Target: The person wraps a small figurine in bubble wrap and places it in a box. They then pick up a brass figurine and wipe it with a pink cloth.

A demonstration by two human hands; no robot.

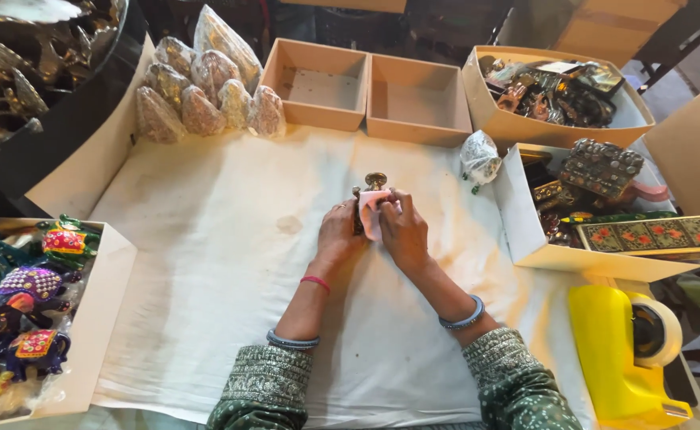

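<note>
Both hands meet at the centre of a white cloth-covered table [230, 239]: the left hand [339, 236] and right hand [404, 232] close their fingers around a small brass-topped ornament [374, 189] half wrapped in pink paper, its long axis upright, the knob pointing far. Two empty cardboard boxes [370, 87] stand beyond; plastic-wrapped bundles [206, 91] far left; a yellow tape dispenser [621, 350] near right.
</note>
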